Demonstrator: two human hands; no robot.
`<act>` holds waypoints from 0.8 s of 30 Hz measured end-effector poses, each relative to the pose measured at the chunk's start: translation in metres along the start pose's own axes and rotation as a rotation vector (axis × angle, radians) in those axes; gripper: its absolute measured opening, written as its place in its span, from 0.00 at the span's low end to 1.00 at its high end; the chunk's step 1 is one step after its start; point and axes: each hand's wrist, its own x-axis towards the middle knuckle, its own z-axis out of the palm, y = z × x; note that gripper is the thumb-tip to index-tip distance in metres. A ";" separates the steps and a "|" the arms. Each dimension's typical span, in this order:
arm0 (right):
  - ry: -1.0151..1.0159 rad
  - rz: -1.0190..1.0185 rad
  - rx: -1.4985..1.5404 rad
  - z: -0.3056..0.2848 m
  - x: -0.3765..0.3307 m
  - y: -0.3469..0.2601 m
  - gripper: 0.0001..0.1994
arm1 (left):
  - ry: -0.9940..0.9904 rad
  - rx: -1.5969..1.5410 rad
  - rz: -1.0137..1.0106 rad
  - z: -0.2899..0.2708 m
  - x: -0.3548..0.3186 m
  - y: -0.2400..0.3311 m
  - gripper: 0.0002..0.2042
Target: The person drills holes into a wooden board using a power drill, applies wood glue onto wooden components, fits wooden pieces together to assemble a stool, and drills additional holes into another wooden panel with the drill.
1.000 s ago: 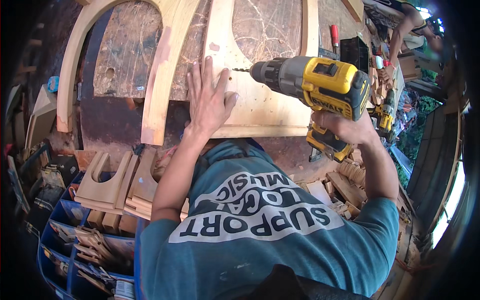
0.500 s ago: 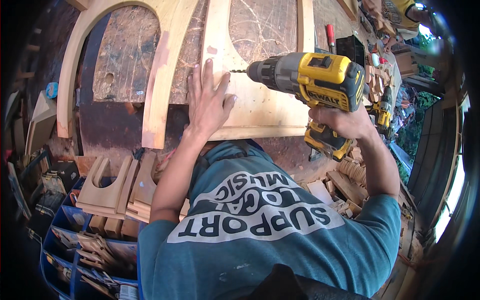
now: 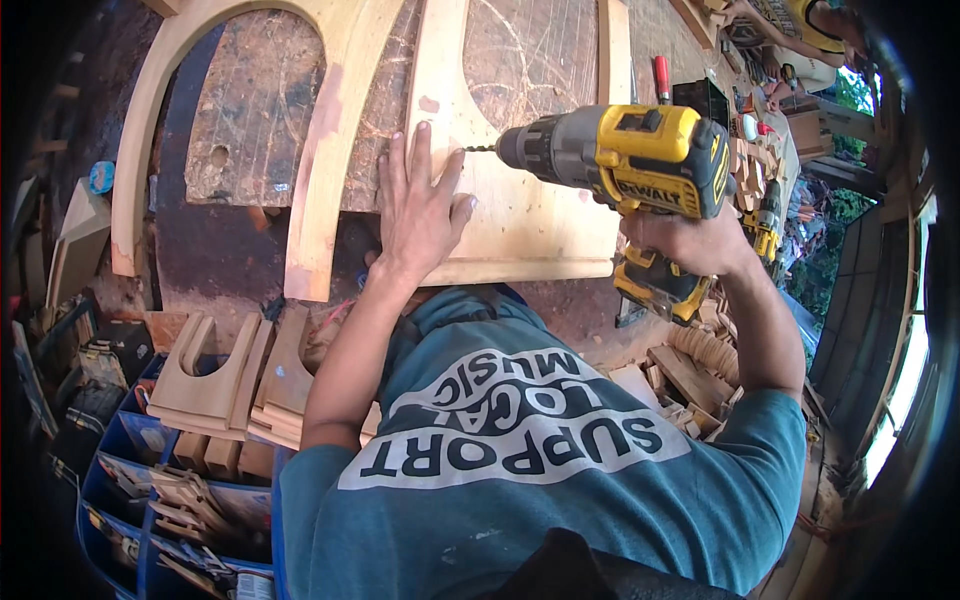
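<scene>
My right hand (image 3: 690, 240) is wrapped round the handle of a yellow and black cordless drill (image 3: 645, 150). The drill lies level over the work, its twist bit (image 3: 480, 149) pointing left. Spread flat, my left hand (image 3: 420, 200) rests on a pale wooden panel (image 3: 535, 215) with curved cut-outs. The bit's tip is close to my left index finger; whether it touches the wood I cannot tell. To the left of my hand lies an arched wooden frame piece (image 3: 325, 160).
Under the wood is a worn workbench (image 3: 255, 120). A blue divided bin (image 3: 110, 480) with wood offcuts stands at lower left, beside stacked curved wooden parts (image 3: 205, 380). A second drill (image 3: 766, 225) lies at the right. A person in yellow (image 3: 800, 25) is at the far right.
The view has shifted slightly, so the bench and wood sit a little lower and to the right. My hands and the drill keep nearly the same pose. The far person's arm has come into view.
</scene>
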 end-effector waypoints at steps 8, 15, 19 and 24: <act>-0.128 -0.270 -0.236 -0.014 0.024 -0.012 0.16 | 0.205 -0.324 -0.152 -0.008 -0.023 -0.006 0.40; -0.161 -0.297 -0.468 -0.018 0.032 -0.035 0.17 | 0.201 -0.318 -0.150 -0.003 -0.045 -0.009 0.41; -0.233 -0.283 -0.501 -0.024 0.037 -0.028 0.17 | 0.189 -0.306 -0.138 -0.004 -0.043 -0.009 0.41; -0.178 -0.355 -0.558 -0.021 0.038 -0.021 0.14 | 0.154 -0.275 -0.132 -0.004 -0.042 -0.009 0.41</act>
